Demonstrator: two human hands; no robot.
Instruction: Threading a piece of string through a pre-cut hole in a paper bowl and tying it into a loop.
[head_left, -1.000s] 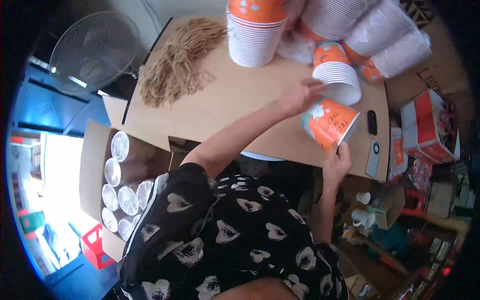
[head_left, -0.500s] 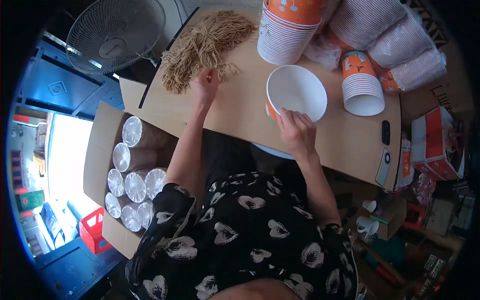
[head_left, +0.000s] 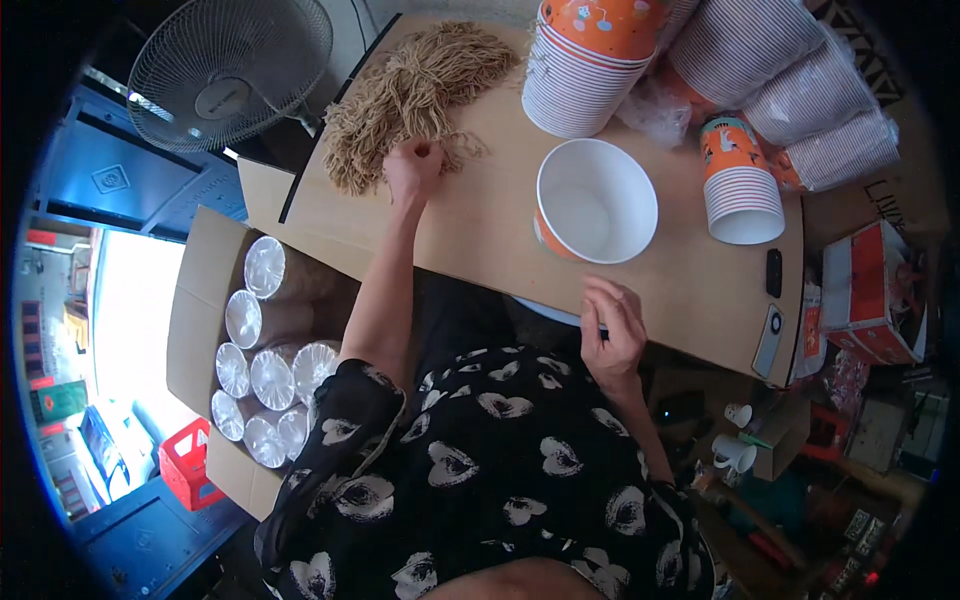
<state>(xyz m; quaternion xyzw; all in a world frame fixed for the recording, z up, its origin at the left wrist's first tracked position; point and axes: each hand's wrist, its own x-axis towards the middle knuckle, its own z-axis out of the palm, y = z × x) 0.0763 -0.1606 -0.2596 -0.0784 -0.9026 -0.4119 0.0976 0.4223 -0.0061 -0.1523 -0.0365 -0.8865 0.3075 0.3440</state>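
Observation:
My left hand [head_left: 413,172] is closed at the near edge of a heap of tan twisted cords [head_left: 425,85]. A strand or two shows beside it, but what its fingers hold is hidden. A large white paper tub [head_left: 597,200] with an orange outside stands on the table, its mouth facing up and bare white inside. Just in front of the tub, over the table's near edge, is my right hand [head_left: 615,330]. Its fingers are bent, the thumb stands apart, and nothing shows in it.
A tall stack of orange tubs [head_left: 590,75], a short stack lying down [head_left: 743,190] and bagged stacks [head_left: 750,50] are at the table's far right. A phone [head_left: 768,340] lies at the right edge. A carton of wrapped cups [head_left: 270,375] and a fan [head_left: 230,75] are at left.
My right hand has let go of the tub's rim and drawn back toward me. My left hand stays by the cords, shifted only slightly.

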